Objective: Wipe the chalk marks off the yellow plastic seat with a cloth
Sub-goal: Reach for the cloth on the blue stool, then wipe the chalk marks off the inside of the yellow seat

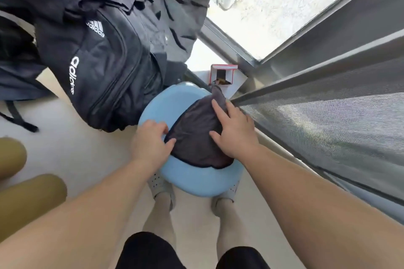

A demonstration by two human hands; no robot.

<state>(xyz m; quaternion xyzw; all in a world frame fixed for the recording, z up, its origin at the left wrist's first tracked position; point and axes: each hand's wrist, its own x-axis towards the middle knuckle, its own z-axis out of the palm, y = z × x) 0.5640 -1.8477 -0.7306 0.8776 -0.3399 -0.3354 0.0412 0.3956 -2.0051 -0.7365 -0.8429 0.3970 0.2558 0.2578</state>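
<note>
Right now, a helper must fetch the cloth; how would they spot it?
Find the big black backpack on the floor. Beside it sits a round pale-blue seat, with the cloth on top under the right hand. Unlike the backpack, it is thin, crumpled and dark.

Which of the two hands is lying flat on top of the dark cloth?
The right hand: its fingers spread flat on the dark cloth. The left hand rests at the seat's rim instead.

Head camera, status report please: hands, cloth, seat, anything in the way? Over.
Right hand flat, pressing dark cloth on seat. Left hand on seat rim at cloth edge, grip unclear. Seat light blue, no chalk visible. Black Adidas backpack against seat.
</note>
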